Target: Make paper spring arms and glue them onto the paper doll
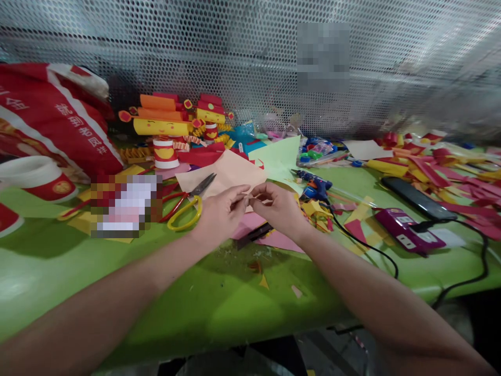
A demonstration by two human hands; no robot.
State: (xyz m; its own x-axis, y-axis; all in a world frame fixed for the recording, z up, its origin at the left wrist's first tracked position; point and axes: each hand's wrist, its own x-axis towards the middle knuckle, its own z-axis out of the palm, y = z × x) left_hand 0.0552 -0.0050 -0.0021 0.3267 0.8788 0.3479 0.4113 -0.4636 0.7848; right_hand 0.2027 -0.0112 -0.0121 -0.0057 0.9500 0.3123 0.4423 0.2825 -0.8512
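Note:
My left hand (226,210) and my right hand (279,208) meet at the fingertips above the paper. Both are closed in a pinch, and whatever lies between the fingers is too small or too hidden to make out. Behind them spreads a sheet of peach paper (225,174). Scissors (187,203) with one red and one yellow handle lie just left of my left hand, blades partly open over the peach sheet. Under my wrists are pink paper (284,239) and a dark, narrow strip-like object (254,235). Pale green paper (279,159) stands tilted behind my right hand.
Two paper figures (160,125) stand behind on the left, near a paper cup (50,180) and a red bag (58,120). A blue glue gun (313,183), a purple power strip (409,230), a black phone (417,198) and paper scraps (438,172) occupy the right. A black cable crosses there.

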